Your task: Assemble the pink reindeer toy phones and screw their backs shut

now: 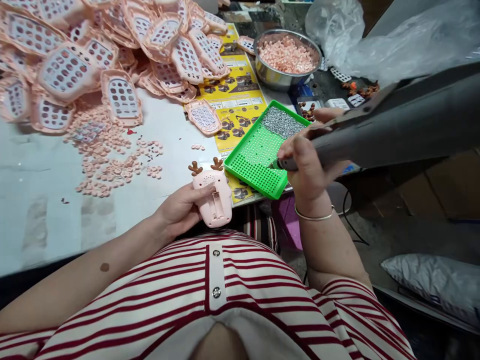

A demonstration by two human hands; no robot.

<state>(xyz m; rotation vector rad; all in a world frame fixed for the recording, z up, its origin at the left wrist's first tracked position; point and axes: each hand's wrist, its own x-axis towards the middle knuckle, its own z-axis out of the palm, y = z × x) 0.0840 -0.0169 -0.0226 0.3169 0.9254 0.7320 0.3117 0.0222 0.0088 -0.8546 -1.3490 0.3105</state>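
My left hand (183, 207) grips a pink toy shell (214, 200) with brown antlers, its back facing up and a battery slot uncovered. The thumb presses across the shell near the slot. Wrapped around a dark electric screwdriver (348, 132) is my right hand (309, 162). The screwdriver's tip points down over a green perforated tray (258, 150), close to the holes in its near part. Small silver screws (281, 121) lie heaped at the tray's far end. Whether a screw sits on the tip is too small to tell.
Many pink shell halves (67, 70) are piled at the back left, with small pink button pieces (108, 165) scattered before them. A metal bowl (287, 57) of pink parts stands behind the tray, on yellow printed card (236, 95). Clear plastic bags (405, 45) lie back right.
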